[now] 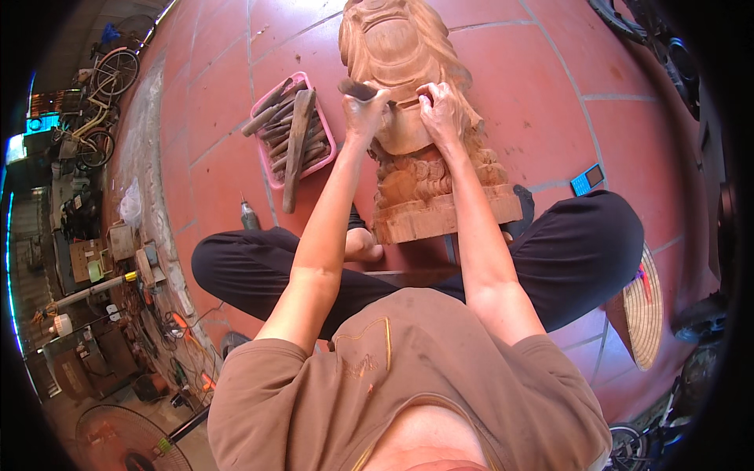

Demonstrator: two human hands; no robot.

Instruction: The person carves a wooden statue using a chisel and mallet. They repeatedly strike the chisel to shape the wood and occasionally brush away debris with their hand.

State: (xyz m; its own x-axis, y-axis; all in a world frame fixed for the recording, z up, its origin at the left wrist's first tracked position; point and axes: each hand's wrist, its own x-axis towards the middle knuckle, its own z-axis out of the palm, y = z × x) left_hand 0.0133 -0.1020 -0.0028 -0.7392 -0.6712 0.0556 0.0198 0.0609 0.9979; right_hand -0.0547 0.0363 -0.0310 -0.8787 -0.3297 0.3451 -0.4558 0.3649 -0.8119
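A carved wooden statue [393,47] with a rounded belly and draped folds lies in front of me, its carved base [440,216] between my legs. My left hand [366,118] is closed around a dark, brush-like tool [357,89] whose broad end sticks out to the left, over the statue's side. My right hand [441,118] rests on the statue's lower front, fingers curled in. Whatever those fingers hold, if anything, is hidden. Left of the statue sits a pink plastic basket [333,146] of dark, stick-like tools [284,137], with a long wooden club [298,149] lying across it.
A dark power tool [249,215] stands by my left knee. A blue keypad phone [587,180] lies beyond my right knee, and a woven hat [644,314] lies beside it. Bicycles [116,72], cluttered tools and a fan [129,439] line the left side.
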